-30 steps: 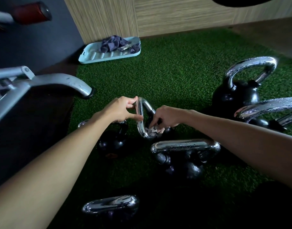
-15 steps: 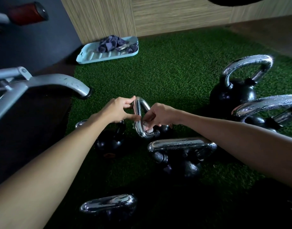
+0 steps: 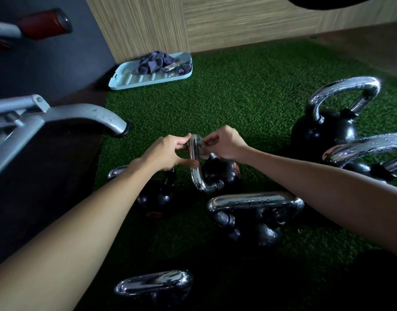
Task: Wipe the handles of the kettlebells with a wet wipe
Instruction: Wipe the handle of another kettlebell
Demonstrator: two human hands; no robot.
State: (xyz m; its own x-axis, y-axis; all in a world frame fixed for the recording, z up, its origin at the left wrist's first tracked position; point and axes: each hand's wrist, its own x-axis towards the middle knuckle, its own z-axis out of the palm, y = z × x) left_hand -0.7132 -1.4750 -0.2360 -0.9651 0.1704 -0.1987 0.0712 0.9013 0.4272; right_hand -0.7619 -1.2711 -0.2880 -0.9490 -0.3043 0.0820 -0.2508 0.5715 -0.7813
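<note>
My left hand [image 3: 168, 151]: pinches handle [image 3: 194, 169].
My right hand [image 3: 226, 144]: pinches wipe [image 3: 202, 142].
Change: wipe now at top, not lower bend; handle probably nearly done.

Only a scrap of the wet wipe [image 3: 201, 142] shows; the fingers of the right grip [image 3: 224, 143] cover the rest against the middle handle [image 3: 194, 158]. The left forearm [image 3: 116, 198] hides most of one kettlebell [image 3: 156, 196]. The picture's right edge cuts off the far-right handle [image 3: 368, 147]. We cannot identify the small items on the tray [image 3: 130, 80].
</note>
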